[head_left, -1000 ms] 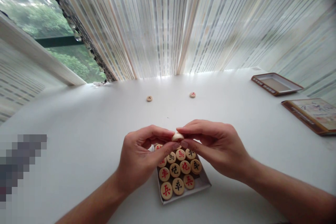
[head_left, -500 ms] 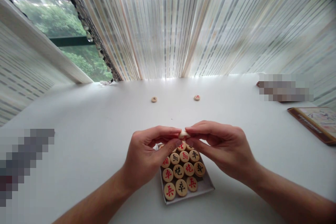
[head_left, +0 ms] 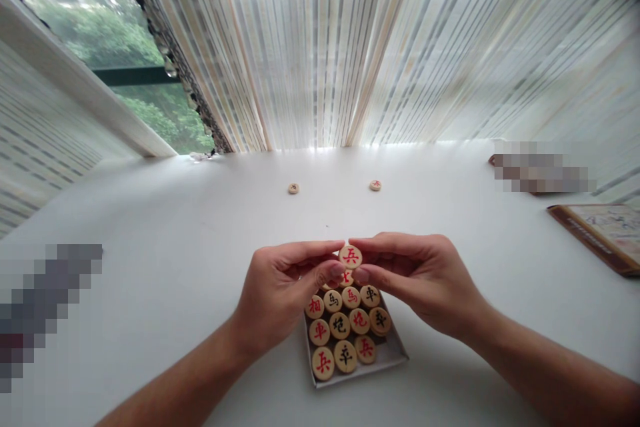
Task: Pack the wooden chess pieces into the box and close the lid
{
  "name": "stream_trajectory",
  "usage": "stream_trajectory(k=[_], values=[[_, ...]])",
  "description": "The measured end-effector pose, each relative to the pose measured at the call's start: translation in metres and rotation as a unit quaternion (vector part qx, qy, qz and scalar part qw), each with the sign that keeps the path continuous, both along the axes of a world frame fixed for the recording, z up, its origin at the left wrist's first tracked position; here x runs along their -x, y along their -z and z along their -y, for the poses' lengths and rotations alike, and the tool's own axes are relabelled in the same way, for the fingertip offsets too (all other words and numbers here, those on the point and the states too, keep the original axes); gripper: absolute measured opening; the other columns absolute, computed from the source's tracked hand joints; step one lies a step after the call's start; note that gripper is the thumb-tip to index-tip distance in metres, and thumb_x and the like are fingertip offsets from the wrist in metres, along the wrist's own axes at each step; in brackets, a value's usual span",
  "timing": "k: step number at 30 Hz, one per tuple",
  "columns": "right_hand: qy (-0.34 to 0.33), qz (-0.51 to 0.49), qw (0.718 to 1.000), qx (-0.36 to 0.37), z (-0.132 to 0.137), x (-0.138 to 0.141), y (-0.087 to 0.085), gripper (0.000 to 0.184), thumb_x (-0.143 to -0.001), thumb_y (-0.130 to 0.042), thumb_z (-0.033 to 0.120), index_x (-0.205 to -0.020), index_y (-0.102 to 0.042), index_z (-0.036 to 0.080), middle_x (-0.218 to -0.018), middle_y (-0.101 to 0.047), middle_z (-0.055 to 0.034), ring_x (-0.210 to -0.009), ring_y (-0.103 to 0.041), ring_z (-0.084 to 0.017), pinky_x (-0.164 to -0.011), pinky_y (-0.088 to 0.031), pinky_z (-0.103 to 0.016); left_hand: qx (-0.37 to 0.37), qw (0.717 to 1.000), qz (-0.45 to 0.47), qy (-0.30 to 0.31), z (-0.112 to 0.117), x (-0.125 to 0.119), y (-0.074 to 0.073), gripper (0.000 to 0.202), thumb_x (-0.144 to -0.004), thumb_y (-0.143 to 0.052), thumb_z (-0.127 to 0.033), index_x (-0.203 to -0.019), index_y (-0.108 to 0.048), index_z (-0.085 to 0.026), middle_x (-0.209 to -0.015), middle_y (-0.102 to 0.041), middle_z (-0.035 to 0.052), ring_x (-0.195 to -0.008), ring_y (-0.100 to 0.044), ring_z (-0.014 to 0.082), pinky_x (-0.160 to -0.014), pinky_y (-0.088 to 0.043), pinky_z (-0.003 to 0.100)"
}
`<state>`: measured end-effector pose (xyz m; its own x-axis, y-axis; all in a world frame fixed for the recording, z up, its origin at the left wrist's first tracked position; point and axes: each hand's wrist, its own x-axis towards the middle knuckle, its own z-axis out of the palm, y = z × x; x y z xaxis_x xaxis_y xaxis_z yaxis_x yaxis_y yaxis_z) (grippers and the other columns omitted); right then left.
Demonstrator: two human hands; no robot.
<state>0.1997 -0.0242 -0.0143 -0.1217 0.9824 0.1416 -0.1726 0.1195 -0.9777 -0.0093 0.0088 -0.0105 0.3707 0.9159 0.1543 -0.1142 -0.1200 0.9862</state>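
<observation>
My left hand [head_left: 280,293] and my right hand [head_left: 415,277] pinch one round wooden chess piece [head_left: 351,256] between their fingertips, its red character facing me. Both hands hover just above a small white tray [head_left: 395,355] that holds several wooden chess pieces [head_left: 340,325] with red or black characters. The far end of the tray is hidden under my fingers.
Two loose chess pieces lie farther off on the white table, one with a black mark [head_left: 293,188] and one with a red mark [head_left: 375,185]. A brown-edged box lid [head_left: 600,233] sits at the right. Striped curtains hang behind the table, with a window at the left.
The held piece has tipped from edge-on to face-up, so its red character now shows. My hands have stayed over the tray.
</observation>
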Motion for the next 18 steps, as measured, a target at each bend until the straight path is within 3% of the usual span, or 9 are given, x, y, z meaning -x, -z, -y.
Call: stream_trajectory(k=[3,7,13,18], values=[[-0.013,-0.005,0.999,0.029,-0.0007,-0.0009,-0.0006,0.042,-0.071,-0.102,0.031,-0.110,-0.087,0.023,-0.096,-0.085,-0.0095,-0.081,-0.081,-0.025,-0.078,-0.071,-0.037,0.010,1.000,0.001,0.018,0.0001,0.0002,-0.0012,0.023,-0.087,-0.086,-0.019,-0.110,-0.086,-0.017,-0.091,-0.086,0.0079,-0.081,-0.084,0.0210,-0.078,-0.071,0.026],[-0.030,-0.003,0.998,0.051,-0.0012,-0.0008,-0.0026,0.046,-0.072,-0.101,0.035,-0.114,-0.086,0.025,-0.095,-0.085,-0.0094,-0.079,-0.081,-0.024,-0.076,-0.071,-0.035,0.010,0.999,-0.002,0.037,-0.0009,0.0005,-0.0025,0.023,-0.086,-0.087,-0.016,-0.109,-0.086,-0.020,-0.104,-0.086,0.0068,-0.091,-0.083,0.0184,-0.082,-0.068,0.019],[-0.040,-0.013,0.998,0.047,-0.0012,0.0010,-0.0066,0.038,-0.076,-0.099,0.031,-0.112,-0.086,0.029,-0.086,-0.085,-0.0056,-0.072,-0.078,-0.017,-0.071,-0.067,-0.024,-0.025,0.999,-0.014,0.043,-0.0027,0.0011,-0.0002,0.022,-0.088,-0.086,-0.018,-0.110,-0.086,-0.022,-0.100,-0.084,0.0045,-0.087,-0.079,0.0143,-0.078,-0.065,0.018],[-0.049,0.000,0.998,0.046,-0.0011,0.0005,-0.0061,0.029,-0.081,-0.095,0.033,-0.109,-0.088,0.029,-0.080,-0.084,-0.0047,-0.066,-0.074,-0.013,-0.065,-0.062,-0.019,-0.056,0.998,-0.018,0.029,-0.0018,0.0001,-0.0035,0.014,-0.088,-0.085,-0.016,-0.100,-0.087,-0.022,-0.092,-0.083,0.0024,-0.081,-0.077,0.0118,-0.072,-0.063,0.015]])
